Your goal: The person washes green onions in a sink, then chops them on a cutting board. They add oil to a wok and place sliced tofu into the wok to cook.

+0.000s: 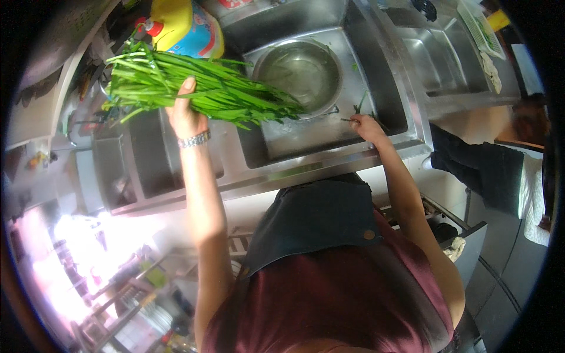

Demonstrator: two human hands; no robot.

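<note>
My left hand (187, 112) grips a large bunch of long, flat green leaves (220, 90), perhaps garlic chives, with the thumb over the top. The bunch lies sideways above the left part of the stainless steel sink (304, 145), and its right end overlaps the rim of a round metal bowl (298, 73) that holds water. Over the sink's near right part, my right hand (368, 128) has its fingers closed on a few thin, dark green scraps (358, 107). Small green bits lie on the sink floor.
Behind the bunch stands a yellow jug with a red cap (190, 31). More basins lie left (154, 154) and right (437, 61). A pale plastic basket (479, 28) sits at the far right, near a cloth (491, 73). An open drawer (474, 234) is below, right of my body.
</note>
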